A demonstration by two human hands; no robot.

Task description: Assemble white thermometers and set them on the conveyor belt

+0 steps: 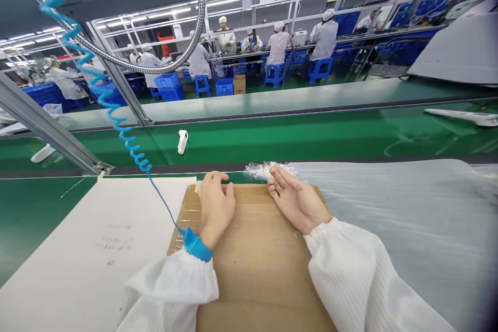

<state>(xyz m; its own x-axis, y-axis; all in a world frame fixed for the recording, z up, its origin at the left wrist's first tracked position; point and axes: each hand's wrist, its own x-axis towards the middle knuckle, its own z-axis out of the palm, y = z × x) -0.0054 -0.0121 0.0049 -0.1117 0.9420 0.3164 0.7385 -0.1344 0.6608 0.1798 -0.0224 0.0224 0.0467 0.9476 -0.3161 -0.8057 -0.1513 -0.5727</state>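
Left hand [215,206] lies knuckles-up on the cardboard sheet [252,264], fingers curled, gripping nothing visible. Right hand [296,198] rests loosely open, fingertips touching crumpled clear plastic [260,169] at the sheet's far edge; the contents are indistinct.

A crumpled clear plastic bag [268,169] lies at the brown cardboard sheet's [257,259] far edge.

Matt brown cardboard sheet [252,259] under both hands, with crinkly clear plastic film [264,168] glinting at the right hand [298,199]. Glossy green surface [272,137] beyond, a smooth matt white paper sheet [97,238] on the left. Frosted translucent plastic sheeting [408,218] right, ribbed metal hose [194,36] overhead.
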